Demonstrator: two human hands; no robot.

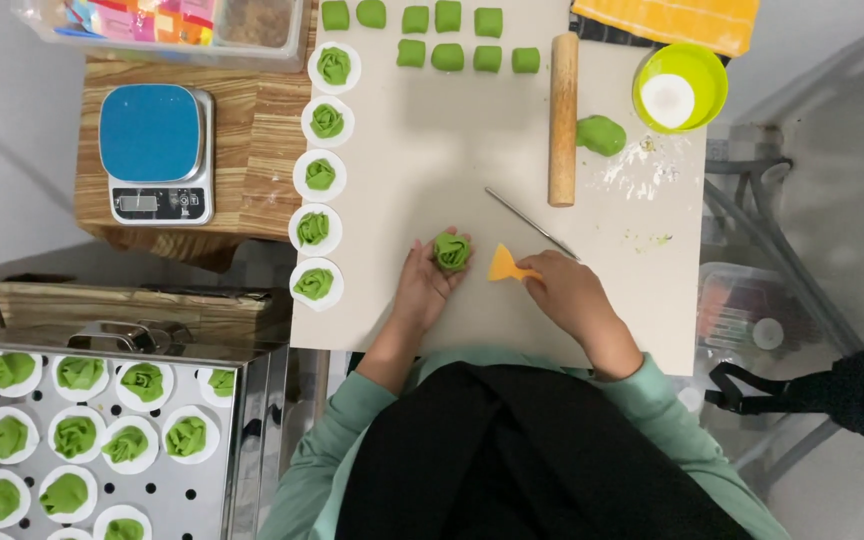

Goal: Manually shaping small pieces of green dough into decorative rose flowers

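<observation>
Beside 5 shaped pieces (314,230), left fingers (430,280) cup green dough (452,250); right fingers (542,275) grip yellow scraper (505,264).

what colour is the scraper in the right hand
Orange-yellow scraper, in the right hand; head view.

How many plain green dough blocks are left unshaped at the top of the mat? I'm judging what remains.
9. Five in the upper row, four in the row below. The frame's top edge may hide more.
</observation>
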